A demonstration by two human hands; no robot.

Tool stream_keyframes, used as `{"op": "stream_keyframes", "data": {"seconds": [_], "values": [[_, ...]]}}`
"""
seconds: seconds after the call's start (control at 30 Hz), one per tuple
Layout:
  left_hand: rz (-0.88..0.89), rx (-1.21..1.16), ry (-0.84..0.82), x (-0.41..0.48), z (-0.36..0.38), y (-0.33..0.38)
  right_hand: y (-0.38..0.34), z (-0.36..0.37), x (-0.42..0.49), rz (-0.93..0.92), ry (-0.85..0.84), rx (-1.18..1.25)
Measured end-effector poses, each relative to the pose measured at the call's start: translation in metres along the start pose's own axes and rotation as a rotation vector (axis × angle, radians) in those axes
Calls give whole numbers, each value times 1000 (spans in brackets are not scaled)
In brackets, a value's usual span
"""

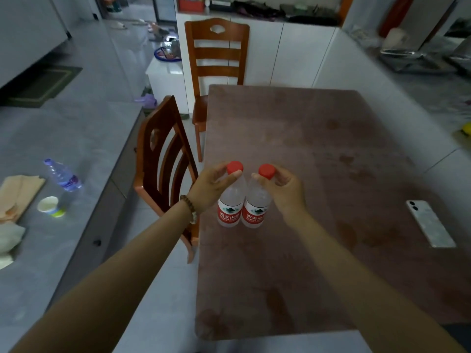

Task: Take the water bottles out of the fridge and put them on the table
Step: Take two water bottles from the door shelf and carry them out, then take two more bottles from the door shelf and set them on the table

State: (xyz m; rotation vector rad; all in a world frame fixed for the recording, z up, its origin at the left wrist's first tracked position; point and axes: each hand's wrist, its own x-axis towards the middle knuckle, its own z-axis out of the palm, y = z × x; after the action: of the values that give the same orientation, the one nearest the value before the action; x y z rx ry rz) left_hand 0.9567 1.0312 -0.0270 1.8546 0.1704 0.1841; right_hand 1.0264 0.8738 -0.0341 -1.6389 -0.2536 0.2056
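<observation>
On the table point(331, 149) stand two capped water bottles point(230, 202) point(256, 202)

The indoor light is dim with a cool grey cast. The brightest patch is glare on the floor tiles point(163, 34) at the top, coming from the far room. The desk point(331, 149) carries a soft, pale sheen toward its far end, and shadows are faint and diffuse. Labels on the left water bottle point(230, 202) and right water bottle point(255, 203) look fairly sharp, while the far shelf point(254, 8) is blurred. Wide-angle distortion bows the sideboard point(76, 138) edge and stretches the lower corners.
</observation>
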Motion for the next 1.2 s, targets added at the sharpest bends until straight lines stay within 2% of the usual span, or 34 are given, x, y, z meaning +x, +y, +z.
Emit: {"op": "stream_keyframes", "data": {"seconds": [0.33,0.6,0.77,0.93,1.07,1.2], "values": [[-16,53,-46,-6,-5,2,0,-3,-1,8,-54,-33],[-67,132,7,-12,-8,16,-7,-4,-5,9,-79,-82],[44,171,76,-8,0,62,-37,-33,-15,1,-18,-72],[217,153,-111,-1,43,128,-74,-117,-60,-23,96,-348],[388,259,-299,-2,101,174,-117,-203,-141,2,302,-616],[551,281,-547,-46,167,217,-159,-246,-274,96,610,-846]]}}
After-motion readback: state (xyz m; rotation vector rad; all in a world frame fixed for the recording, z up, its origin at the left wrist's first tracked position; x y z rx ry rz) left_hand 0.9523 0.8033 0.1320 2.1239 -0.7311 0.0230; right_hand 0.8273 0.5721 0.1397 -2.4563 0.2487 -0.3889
